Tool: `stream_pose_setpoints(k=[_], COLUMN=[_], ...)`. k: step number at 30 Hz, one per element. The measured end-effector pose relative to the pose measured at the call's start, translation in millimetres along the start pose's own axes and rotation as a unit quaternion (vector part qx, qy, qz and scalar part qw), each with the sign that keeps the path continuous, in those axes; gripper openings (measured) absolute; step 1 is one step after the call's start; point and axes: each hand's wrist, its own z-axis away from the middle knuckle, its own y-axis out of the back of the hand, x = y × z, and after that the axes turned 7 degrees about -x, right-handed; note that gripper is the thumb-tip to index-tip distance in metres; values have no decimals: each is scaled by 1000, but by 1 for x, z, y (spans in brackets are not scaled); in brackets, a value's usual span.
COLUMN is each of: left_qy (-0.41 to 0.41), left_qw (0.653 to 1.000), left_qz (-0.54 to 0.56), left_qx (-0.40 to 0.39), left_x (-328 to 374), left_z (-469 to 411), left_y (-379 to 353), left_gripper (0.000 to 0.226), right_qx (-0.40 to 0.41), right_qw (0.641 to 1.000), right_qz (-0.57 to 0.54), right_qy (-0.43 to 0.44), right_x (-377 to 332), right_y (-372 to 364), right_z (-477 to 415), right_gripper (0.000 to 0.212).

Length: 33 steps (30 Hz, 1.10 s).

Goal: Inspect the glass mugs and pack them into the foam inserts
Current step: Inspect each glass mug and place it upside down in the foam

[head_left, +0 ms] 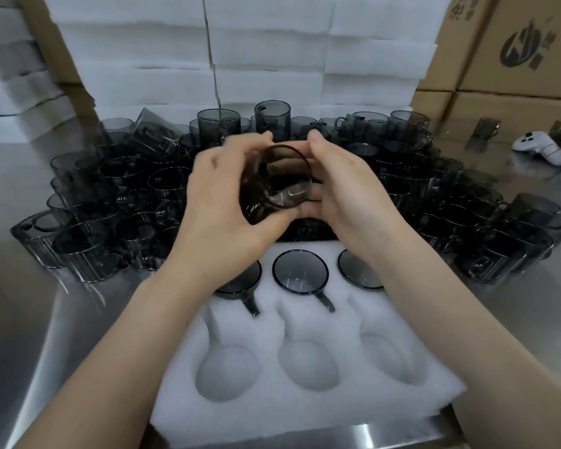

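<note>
While tilted, mug (276,184) between both grips (221,202) (347,196)

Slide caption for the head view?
Left hand and right hand hold a smoky glass mug by a foam insert holding three mugs.

smoky grey mugs (274,186), white foam insert (305,377), brown cartons (515,43)

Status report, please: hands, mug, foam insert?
One tilted glass mug gripped by left hand and right hand. Foam insert: three packed mugs in far row, three near pockets empty. Nothing in the way.
</note>
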Motion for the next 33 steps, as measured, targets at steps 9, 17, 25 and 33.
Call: stream_pose_setpoints(k=[9, 17, 25, 33], left_qy=[2, 25, 22, 11], left_qw=[981, 976, 985, 984], left_qz=[192, 215, 162, 166], left_qx=[-16, 11, -56, -67], left_x=[0, -4, -5, -5], left_z=[2, -2, -2, -2], left_y=[5, 8, 4, 1], left_gripper=[55, 54, 61, 63], right_qx=[-186, -163, -48, 0], right_qw=[973, 984, 989, 998], right_qz=[-132, -56, 105, 20], right_qy=[-39, 50, 93, 63], right_x=[0, -1, 1, 3], right_y=[7, 8, 5, 7], right_z=[2, 4, 6, 1], right_gripper=[45, 62, 37, 22])
